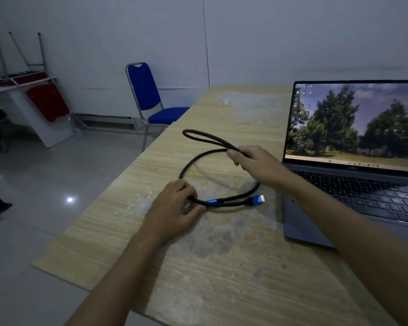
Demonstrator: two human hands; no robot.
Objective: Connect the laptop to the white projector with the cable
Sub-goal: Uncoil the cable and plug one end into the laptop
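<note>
A black cable [193, 161] with blue plugs lies looped on the wooden table [222, 267]. One blue plug with a metal tip [256, 200] points right, toward the laptop. My left hand [177, 205] presses down on the other plug end, whose blue collar [212, 201] shows beside my fingers. My right hand [252, 161] grips a doubled loop of the cable and lifts it off the table. An open grey laptop [353, 180] stands at the right with its screen lit. No white projector is in view.
A blue chair [149, 97] stands at the table's far left corner. Stacked red chairs and a white table [35, 100] are against the wall at the left. The table's left edge runs diagonally, with tiled floor [45, 184] beyond.
</note>
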